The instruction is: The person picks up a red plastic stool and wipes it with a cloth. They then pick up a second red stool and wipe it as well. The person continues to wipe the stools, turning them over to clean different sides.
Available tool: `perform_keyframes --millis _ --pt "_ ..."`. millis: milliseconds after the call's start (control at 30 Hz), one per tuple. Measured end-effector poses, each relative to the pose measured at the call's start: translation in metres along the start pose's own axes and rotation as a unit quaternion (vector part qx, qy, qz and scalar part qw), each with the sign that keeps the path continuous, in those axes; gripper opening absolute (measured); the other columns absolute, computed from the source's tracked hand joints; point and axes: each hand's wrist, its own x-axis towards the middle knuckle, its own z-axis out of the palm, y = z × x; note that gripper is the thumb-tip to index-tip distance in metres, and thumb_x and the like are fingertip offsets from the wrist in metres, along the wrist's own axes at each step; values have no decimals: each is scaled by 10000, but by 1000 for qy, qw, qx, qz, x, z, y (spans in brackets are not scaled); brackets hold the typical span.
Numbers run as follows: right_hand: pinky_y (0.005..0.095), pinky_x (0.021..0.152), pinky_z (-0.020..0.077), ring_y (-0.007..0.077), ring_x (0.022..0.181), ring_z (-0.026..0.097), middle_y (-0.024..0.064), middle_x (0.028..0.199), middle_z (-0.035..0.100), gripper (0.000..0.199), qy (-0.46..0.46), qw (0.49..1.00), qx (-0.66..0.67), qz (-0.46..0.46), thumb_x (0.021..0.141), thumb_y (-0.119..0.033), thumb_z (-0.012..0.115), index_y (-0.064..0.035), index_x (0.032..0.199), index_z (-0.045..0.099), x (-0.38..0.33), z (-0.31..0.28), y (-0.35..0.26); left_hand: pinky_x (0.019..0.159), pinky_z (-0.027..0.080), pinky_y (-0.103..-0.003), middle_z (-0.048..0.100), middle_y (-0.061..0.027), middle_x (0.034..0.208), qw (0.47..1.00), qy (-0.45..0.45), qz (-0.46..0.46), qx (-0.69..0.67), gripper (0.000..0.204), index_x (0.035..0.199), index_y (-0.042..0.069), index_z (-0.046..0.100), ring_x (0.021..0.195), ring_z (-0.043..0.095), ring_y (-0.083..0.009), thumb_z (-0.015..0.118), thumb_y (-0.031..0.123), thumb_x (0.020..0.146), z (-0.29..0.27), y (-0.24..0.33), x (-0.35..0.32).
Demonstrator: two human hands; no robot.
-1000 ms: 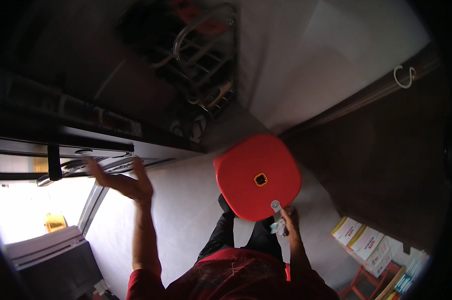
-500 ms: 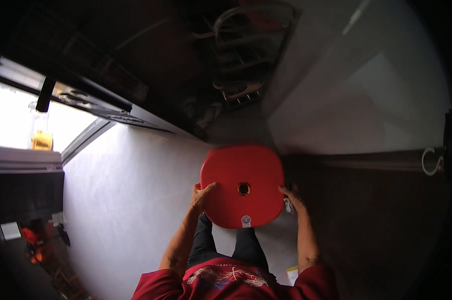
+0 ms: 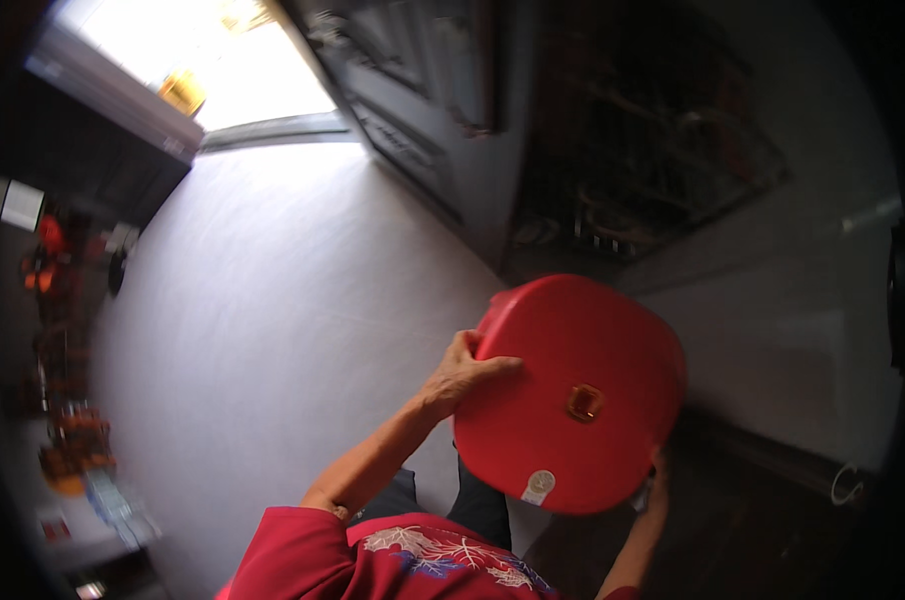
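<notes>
A red plastic stool [image 3: 558,335] with a rounded square seat is held up in front of my body. A small square hole [image 3: 586,402] sits mid-seat, and a pale sticker [image 3: 538,487] is near the edge closest to me. My left hand [image 3: 465,373] grips the stool's left rim, thumb lying over the top and fingers tucked at the side. On the lower right rim is my right hand [image 3: 657,488], partly hidden behind the seat. A small greyish cloth-like thing [image 3: 642,497] shows beside its fingers. The stool's legs are out of sight underneath.
Ahead to the left, a dark panelled door [image 3: 428,120] stands beside a bright doorway [image 3: 263,70]. A yellow object [image 3: 183,92] is beyond it. A dark rack [image 3: 653,150] stands against the far right wall. Orange and red items [image 3: 48,255] line the left side. The pale floor [image 3: 273,300] stretches between.
My view has turned left, bringing the doorway and left-side items further in. The stool now sits further right in view and is tilted, with both hands still on it.
</notes>
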Motion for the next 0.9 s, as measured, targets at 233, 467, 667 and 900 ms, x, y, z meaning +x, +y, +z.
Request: perform_keyframes --millis 233,467,667,900 --pt "435 938 339 300 1195 387 175 1316 370 780 -48 967 -47 -245 740 -529 547 -81 1339 328 -15 -3 -55 888 450 -356 519 -162 1105 988 -32 50 -139 821 1237 -37 371 1027 532 -224 802 323 638 -26 -6 -19" --pt "458 961 349 336 1207 385 198 1315 374 577 -128 709 -229 -655 851 -385 487 -109 1335 335 -2 -13 -103 868 465 -324 545 -139 1074 953 -51 151 -258 770 1199 -38 403 1005 551 -191 799 321 646 -39 -6 -32" --pt "481 973 334 384 1238 336 222 1322 363 497 -203 591 -342 -702 886 -319 477 -116 1324 357 -15 33 -173 878 463 -317 533 -149 1113 912 -9 157 -379 715 1225 -60 370 1016 549 -183 757 239 703 -77 -25 -67" --pt "368 962 351 238 1172 435 147 1327 373 420 -307 873 -271 -264 871 -237 502 -12 1224 462 27 166 -183 843 488 -301 537 -137 1110 867 139 178 -444 610 1222 -59 369 987 561 -163 703 138 751 -135 -94 -83"
